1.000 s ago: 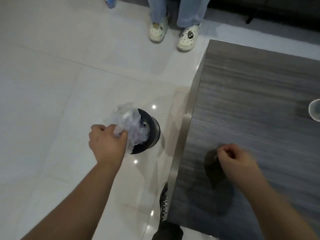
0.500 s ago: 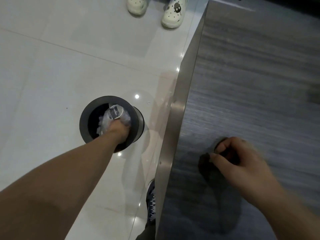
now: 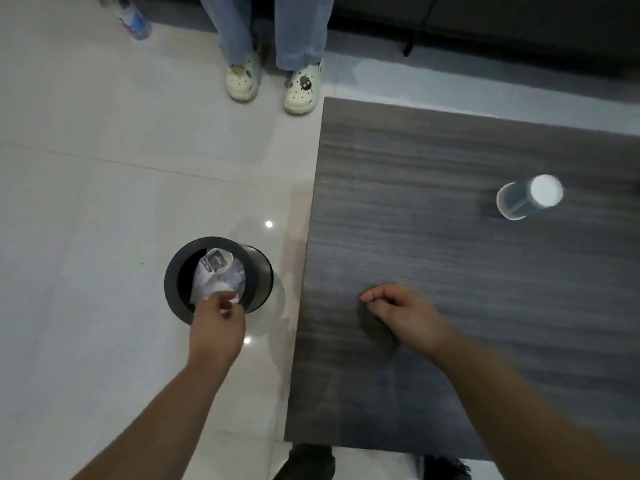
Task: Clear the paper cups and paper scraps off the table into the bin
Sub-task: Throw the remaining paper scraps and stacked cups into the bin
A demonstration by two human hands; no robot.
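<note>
Seen from above, looking down past two bare forearms. Pale glossy tiled floor (image 3: 86, 202) across the left half, dotted with small light reflections. Dark grey wood-grain table (image 3: 450, 271) filling the right half, its left edge running from far to near beside the bin. Far off, beyond the table's far-left corner, a standing person's lower legs in light blue jeans (image 3: 270, 26) and cream clogs (image 3: 301, 88). Plastic bottle (image 3: 133, 19) with a blue label at the far left on the floor.

Round black bin (image 3: 176, 278) on the floor just left of the table edge, open at the top. Inside it, crumpled white paper scraps (image 3: 221, 278) piled up to near the rim, with a printed piece on top.

Left hand (image 3: 216, 327) over the bin's near rim, fingers drawn in close together, fingertips touching the white paper at the top of the pile. Right hand (image 3: 405, 313) low over the table near its left edge, loosely curled, thumb and forefinger close together; cannot tell whether anything is pinched between them.

One paper cup (image 3: 526, 199) lying tipped on its side at the far right of the table, open mouth toward the left, well apart from both hands. Dark shoes (image 3: 304, 462) at the near edge, partly under the table.
</note>
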